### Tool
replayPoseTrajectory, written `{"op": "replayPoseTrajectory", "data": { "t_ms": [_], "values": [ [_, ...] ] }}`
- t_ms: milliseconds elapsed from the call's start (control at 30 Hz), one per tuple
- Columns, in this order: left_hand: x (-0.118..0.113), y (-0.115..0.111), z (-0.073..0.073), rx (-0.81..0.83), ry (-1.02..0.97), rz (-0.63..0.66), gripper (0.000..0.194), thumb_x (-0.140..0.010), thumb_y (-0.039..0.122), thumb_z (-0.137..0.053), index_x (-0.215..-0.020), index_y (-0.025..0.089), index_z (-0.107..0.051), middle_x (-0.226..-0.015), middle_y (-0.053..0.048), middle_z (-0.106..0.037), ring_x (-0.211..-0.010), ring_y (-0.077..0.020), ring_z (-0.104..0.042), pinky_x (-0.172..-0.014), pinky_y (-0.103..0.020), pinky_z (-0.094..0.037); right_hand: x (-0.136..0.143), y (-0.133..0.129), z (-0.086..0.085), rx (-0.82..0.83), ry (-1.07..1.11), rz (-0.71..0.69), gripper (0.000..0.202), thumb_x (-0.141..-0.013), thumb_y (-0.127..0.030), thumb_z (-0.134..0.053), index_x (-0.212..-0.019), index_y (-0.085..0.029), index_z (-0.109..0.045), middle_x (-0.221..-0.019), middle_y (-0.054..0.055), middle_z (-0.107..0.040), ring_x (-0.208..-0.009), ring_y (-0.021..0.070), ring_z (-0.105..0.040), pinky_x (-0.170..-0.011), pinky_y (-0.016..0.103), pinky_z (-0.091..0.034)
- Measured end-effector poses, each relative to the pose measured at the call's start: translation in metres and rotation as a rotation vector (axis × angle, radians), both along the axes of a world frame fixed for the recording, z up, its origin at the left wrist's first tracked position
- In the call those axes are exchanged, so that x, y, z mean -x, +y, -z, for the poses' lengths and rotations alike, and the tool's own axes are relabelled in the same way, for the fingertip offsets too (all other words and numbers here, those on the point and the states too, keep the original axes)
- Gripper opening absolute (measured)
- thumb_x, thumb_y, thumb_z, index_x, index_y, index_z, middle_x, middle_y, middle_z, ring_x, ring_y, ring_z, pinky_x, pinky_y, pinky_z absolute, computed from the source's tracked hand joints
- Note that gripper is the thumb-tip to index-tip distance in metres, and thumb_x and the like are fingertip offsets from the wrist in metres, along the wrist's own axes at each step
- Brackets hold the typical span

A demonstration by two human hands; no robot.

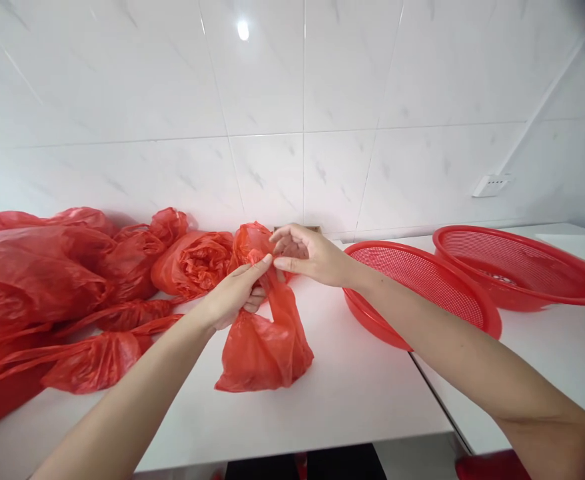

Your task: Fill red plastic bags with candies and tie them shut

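A red plastic bag point(267, 353) stands upright on the white table, its bottom bulging and its handles drawn up. My left hand point(245, 287) is closed around the gathered handles, thumb pressed on top. Close beside it, my right hand point(300, 253) has its fingers loosely curved and the thumb apart from them. Its fingertips are near the bag's top, and I see nothing held in them. What the bag contains is hidden by the red plastic.
Several filled red plastic bags point(32, 260) crowd the left side, one tied bag point(95, 360) nearer the front. A rolled red bundle point(192, 263) lies behind my left hand. Two red baskets, one nearer point(372, 320) and one farther point(517, 300), stand right. A tiled wall point(267, 173) rises behind.
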State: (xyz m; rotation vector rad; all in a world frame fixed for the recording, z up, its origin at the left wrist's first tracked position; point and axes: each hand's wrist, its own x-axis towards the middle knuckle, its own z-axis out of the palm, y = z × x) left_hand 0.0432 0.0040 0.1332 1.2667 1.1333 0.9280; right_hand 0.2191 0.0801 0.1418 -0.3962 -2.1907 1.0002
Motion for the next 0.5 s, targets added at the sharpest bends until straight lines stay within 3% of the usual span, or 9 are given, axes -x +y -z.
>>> {"op": "replayPoseTrajectory", "data": {
  "t_ms": [100, 233, 367, 433, 500],
  "values": [
    [0.004, -0.003, 0.005, -0.002, -0.014, -0.021, 0.042, -0.09, 0.056, -0.049, -0.079, 0.016, -0.057, -0.053, 0.009, -0.025, -0.044, -0.0049, -0.019, -0.042, -0.016, -0.019, -0.006, -0.001, 0.011, 0.076, -0.061, -0.009, 0.023, -0.084, -0.017, -0.06, -0.105, -0.021, -0.051, -0.088, 0.0, -0.058, -0.082, 0.0124, -0.057, -0.075, 0.03, -0.048],
    [0.007, -0.008, 0.011, -0.098, -0.055, -0.067, 0.041, -0.092, 0.052, -0.046, -0.082, 0.016, -0.061, -0.057, 0.001, -0.053, -0.048, -0.0081, -0.041, -0.049, -0.021, -0.038, -0.013, -0.032, 0.004, 0.132, 0.055, -0.065, 0.017, -0.083, -0.014, -0.06, -0.095, -0.021, -0.05, -0.086, -0.002, -0.053, -0.079, 0.0102, -0.053, -0.073, 0.027, -0.047],
    [0.014, -0.013, 0.011, -0.161, 0.01, 0.071, 0.037, -0.09, 0.044, -0.054, -0.068, 0.015, -0.061, -0.063, -0.002, -0.059, -0.06, -0.0119, -0.054, -0.059, -0.024, -0.044, -0.016, -0.056, 0.001, 0.16, 0.021, -0.241, 0.013, -0.085, -0.018, -0.063, -0.094, -0.021, -0.055, -0.088, -0.001, -0.057, -0.082, 0.0107, -0.055, -0.078, 0.027, -0.048],
    [0.015, -0.017, 0.012, -0.182, 0.142, 0.136, 0.023, -0.086, 0.035, -0.061, -0.074, 0.016, -0.064, -0.068, 0.0, -0.059, -0.064, -0.012, -0.055, -0.062, -0.023, -0.044, -0.012, -0.052, 0.011, 0.162, 0.095, -0.123, 0.006, -0.089, -0.024, -0.06, -0.093, -0.021, -0.057, -0.089, 0.0, -0.059, -0.083, 0.0114, -0.057, -0.079, 0.028, -0.047],
    [0.013, -0.019, 0.017, -0.283, 0.332, 0.099, 0.008, -0.083, 0.026, -0.062, -0.081, 0.019, -0.064, -0.073, 0.001, -0.061, -0.067, -0.0124, -0.056, -0.062, -0.023, -0.045, -0.005, -0.042, 0.027, 0.184, 0.179, 0.055, 0.01, -0.094, -0.03, -0.053, -0.099, -0.022, -0.057, -0.093, 0.001, -0.061, -0.088, 0.0127, -0.058, -0.082, 0.029, -0.047]
  ]
}}
